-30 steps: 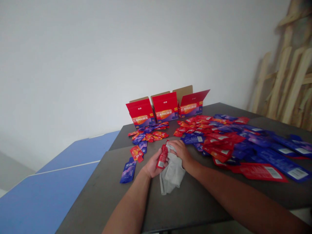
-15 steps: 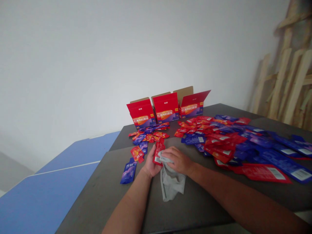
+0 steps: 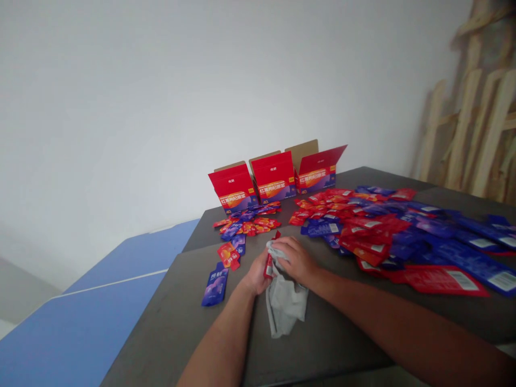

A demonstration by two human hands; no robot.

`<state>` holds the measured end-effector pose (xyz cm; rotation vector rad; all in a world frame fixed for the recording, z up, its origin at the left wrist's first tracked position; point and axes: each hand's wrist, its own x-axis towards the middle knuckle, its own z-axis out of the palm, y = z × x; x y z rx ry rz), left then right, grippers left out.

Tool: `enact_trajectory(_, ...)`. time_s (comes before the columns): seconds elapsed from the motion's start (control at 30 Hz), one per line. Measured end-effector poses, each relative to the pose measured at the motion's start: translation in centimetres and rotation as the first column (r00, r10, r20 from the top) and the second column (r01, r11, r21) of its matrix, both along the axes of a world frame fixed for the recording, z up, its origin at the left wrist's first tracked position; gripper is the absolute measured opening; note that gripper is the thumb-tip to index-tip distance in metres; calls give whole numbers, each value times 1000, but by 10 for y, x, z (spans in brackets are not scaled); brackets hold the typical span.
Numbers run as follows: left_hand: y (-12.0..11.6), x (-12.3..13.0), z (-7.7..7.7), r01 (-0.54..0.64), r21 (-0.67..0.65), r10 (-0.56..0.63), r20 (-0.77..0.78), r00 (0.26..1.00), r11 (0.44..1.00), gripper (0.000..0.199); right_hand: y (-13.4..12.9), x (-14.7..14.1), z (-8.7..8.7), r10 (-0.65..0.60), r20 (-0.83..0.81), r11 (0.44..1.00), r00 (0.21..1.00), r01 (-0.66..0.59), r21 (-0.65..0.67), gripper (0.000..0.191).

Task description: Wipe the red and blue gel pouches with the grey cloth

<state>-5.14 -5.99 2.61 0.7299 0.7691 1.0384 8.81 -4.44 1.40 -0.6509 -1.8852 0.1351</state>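
My left hand [image 3: 256, 275] grips a red sachet [image 3: 269, 266], which is partly hidden behind a grey cloth [image 3: 285, 309]. My right hand [image 3: 294, 261] is closed over the top of the cloth, pressing it against the sachet, and the rest of the cloth hangs down onto the table. Just left of my left hand lie a red-and-orange sachet [image 3: 228, 256] and a blue sachet [image 3: 215, 287]. A large spread of red and blue sachets [image 3: 387, 239] lies beyond my right hand, not touching it.
Several open red cartons [image 3: 274, 177] stand in a row at the far edge of the dark grey table [image 3: 161, 328], with a small heap of sachets [image 3: 246, 224] before them. A blue table [image 3: 84, 333] adjoins on the left. Wooden slats [image 3: 471, 129] lean against the wall at right.
The red sachet has sunk lower into the cloth, and less of it shows. My hands have drawn closer around it, and the view has shifted slightly.
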Motion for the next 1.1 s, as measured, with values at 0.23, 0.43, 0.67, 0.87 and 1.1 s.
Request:
enact_trajectory(0.23, 0, -5, -1, 136, -71, -143, -99, 985, 988, 46, 24, 10, -9, -154, -207, 973, 966, 112, -202, 25)
enact_trajectory(0.43, 0, -13, 4, 248, -112, -243, 55, 968, 962, 46, 43, 17, -22, -253, -273, 930, 928, 156, -332, 24)
enact_trajectory(0.67, 13, -27, 15, -239, -45, 240, 330, 913, 970, 19, 43, 20, -16, -224, -251, 944, 942, 146, -297, 25)
enact_trajectory(0.87, 20, -29, 11, -410, -92, 418, 299, 858, 907, 17, 21, 18, -3, 7, -51, 1000, 999, -8, -18, 31)
enact_trajectory(1.1, 13, -22, 8, -139, -25, 140, 260, 955, 990, 35, 2, 15, 7, 210, 466, 920, 860, -335, 203, 30)
